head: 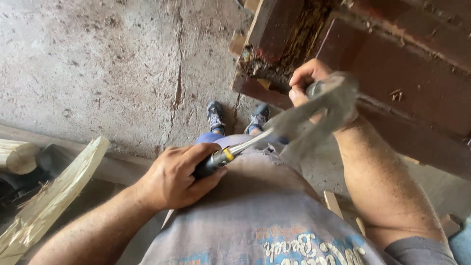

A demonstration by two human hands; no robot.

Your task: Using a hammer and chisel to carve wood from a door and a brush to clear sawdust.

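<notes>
Hammer [274,132] in both hands, just beside the panel edge [265,88].

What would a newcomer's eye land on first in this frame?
Most striking is the hammer, blurred with motion at centre, its dark grip in the left hand. Its head blurs over the right hand, which pinches something small against the dark red wooden piece at upper right; what it pinches cannot be made out. At lower left lies a pale split log on the cracked concrete floor.
</notes>
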